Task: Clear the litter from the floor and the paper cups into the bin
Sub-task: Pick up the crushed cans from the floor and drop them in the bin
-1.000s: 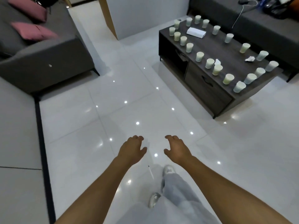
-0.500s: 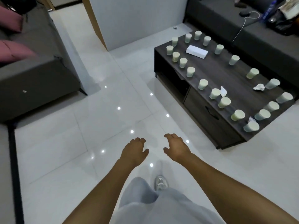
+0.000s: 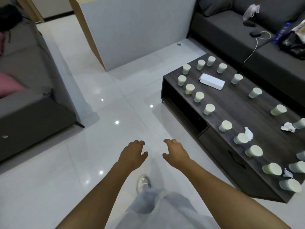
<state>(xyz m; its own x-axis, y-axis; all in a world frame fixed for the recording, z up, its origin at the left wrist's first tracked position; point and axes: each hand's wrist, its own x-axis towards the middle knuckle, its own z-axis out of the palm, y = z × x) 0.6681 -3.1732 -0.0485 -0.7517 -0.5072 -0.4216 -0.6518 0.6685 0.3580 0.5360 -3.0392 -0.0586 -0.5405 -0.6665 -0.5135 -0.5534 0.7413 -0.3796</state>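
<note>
Both hands are held out in front of the body above the white tiled floor (image 3: pixel 49 187), and neither holds anything: the left hand (image 3: pixel 132 155) and the right hand (image 3: pixel 177 152) have the fingers loosely bent and a little spread, with the palms turned toward each other. The things of the task lie to the right and forward of the hands, on the dark wooden coffee table (image 3: pixel 239 103). Many paper cups stand there in two loose rows that run along the long axis of the table, from the far left corner toward the near right corner. There are also crumpled paper scraps among them, for example the scrap (image 3: pixel 248 133) that touches a cup (image 3: pixel 241 138) at the front edge, and another scrap (image 3: pixel 288 127) near the right border. A flat white box (image 3: pixel 212 81) lies between the rows at the far end. The right hand is clearly the nearer one to the table; the closest cups, like the cup (image 3: pixel 225 126) and those beside it, are well apart from it, to its right. On the floor I see only one small object (image 3: pixel 179 44) far away by the wall; whether it is litter I cannot tell. No bin is visible. I judge the next move is a step and a reach to the right with the right hand.
</note>
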